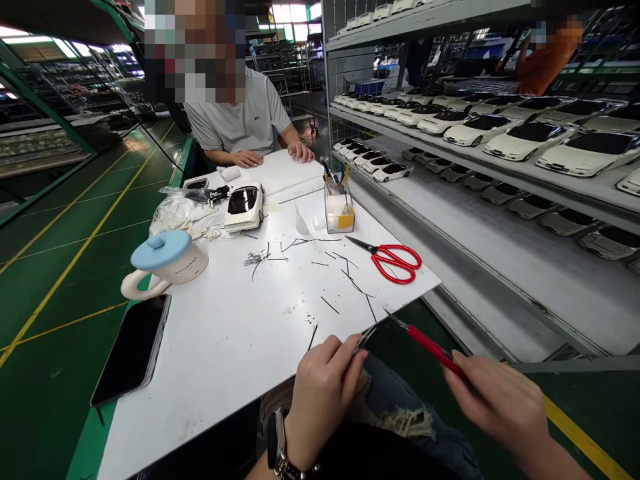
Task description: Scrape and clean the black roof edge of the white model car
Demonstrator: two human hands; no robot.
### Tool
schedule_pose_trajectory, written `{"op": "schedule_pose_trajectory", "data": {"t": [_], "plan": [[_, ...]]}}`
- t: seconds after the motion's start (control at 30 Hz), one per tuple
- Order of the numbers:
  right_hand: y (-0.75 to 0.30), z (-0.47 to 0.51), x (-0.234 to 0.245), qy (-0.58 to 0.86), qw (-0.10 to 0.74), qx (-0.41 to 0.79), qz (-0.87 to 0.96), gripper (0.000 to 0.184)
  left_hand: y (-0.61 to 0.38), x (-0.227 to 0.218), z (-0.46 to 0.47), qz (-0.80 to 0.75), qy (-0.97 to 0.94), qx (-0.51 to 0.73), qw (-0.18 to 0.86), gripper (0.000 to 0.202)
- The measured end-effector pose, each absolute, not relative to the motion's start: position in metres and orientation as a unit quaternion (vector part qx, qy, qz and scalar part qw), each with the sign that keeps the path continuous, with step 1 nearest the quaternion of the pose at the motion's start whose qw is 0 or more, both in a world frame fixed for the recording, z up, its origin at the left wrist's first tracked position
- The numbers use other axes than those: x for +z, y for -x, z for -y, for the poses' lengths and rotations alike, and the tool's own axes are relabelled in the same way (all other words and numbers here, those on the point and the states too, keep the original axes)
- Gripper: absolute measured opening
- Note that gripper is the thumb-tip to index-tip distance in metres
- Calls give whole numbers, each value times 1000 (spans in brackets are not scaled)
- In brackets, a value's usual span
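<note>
My left hand (323, 387) hovers over my lap at the near edge of the white table (225, 340), its fingers pinched on a thin dark strip (367, 337). My right hand (500, 400) is closed on a slim red-handled tool (427, 343) whose metal tip points toward the strip. Several thin black strips (350, 277) lie scattered on the table ahead of my hands. Red-handled scissors (395, 260) rest near the table's right edge.
A lidded mug (167, 263) and a black phone (133, 350) sit at the left. A white model car (243, 207), plastic bags (175, 210) and a clear tool holder (339, 207) stand farther back. Another person sits across the table. Shelves with model cars (500, 143) run along the right.
</note>
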State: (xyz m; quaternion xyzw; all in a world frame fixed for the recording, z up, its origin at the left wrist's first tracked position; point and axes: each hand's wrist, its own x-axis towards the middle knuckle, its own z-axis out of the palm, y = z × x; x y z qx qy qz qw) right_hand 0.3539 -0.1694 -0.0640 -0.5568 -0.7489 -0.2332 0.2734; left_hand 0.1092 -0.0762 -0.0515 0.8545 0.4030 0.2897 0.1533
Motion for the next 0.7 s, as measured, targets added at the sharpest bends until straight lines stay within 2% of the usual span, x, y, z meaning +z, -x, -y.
{"op": "schedule_pose_trajectory", "data": {"t": [0.33,0.57,0.7], "plan": [[-343,175,-61,540,312,-186,759,8,-111,-55,73,-423,-839,324,114,29],[-341,173,-63,538,299,-180,767,6,-111,-55,74,-412,-839,334,121,25],[-349,168,-59,612,216,-261,715,7,-111,-54,77,-410,-836,341,133,18]]}}
